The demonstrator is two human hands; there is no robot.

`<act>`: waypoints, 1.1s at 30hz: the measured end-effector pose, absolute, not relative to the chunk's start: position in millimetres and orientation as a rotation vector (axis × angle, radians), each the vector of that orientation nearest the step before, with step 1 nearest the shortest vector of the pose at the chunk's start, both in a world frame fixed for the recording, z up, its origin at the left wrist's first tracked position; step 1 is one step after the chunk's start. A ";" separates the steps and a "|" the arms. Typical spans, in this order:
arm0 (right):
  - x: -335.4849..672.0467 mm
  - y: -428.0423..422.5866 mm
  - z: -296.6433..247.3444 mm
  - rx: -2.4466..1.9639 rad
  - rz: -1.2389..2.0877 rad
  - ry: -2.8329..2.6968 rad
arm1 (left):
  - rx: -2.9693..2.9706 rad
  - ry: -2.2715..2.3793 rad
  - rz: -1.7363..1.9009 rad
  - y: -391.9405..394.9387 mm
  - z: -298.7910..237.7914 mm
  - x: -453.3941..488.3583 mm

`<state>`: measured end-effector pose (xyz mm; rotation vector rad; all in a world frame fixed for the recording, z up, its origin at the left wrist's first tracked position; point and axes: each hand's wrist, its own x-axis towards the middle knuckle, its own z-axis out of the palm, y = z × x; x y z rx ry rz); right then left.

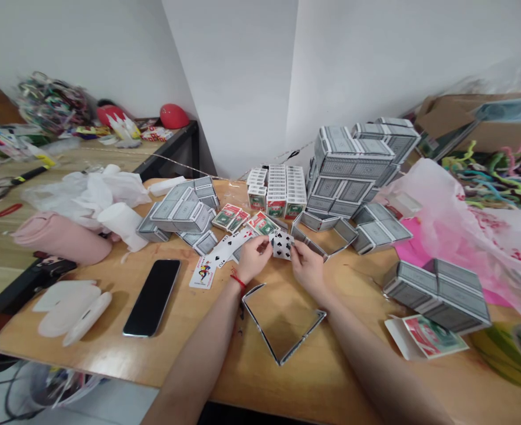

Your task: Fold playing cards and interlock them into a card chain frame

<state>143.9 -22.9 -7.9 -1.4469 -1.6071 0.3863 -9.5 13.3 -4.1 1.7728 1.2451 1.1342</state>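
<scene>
Left hand (255, 255) and right hand (308, 265) are both gripping 1 spade card (282, 245) by opposite edges, just beyond that open-ended card frame (280, 359). Worktop (282, 319) is showing inside it; phone (153, 298)'s lying well left.

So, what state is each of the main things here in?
Spade card: held up, printed side showing
Left hand: pinching the spade card
Right hand: pinching its other side
Joker card: lying face up
Phone: face up, screen dark
Card frame between the forearms: gap at its far side
Card box at lower right: flap open
</scene>
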 end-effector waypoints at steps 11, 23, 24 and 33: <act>141.8 -25.7 -9.1 -1.422 0.283 -1.775 | 1.896 1.367 1.147 10.6 0.5 -6.9; 144.2 -22.6 -9.7 -1.402 0.186 -1.693 | 1.939 1.317 1.311 9.8 -0.9 -6.4; 144.4 -22.6 -10.1 -1.395 0.150 -1.724 | 1.960 1.325 1.310 9.9 -0.7 -6.7; 140.3 -25.8 -7.1 -1.289 -0.063 -1.897 | 2.087 1.483 1.347 9.4 -2.6 -4.7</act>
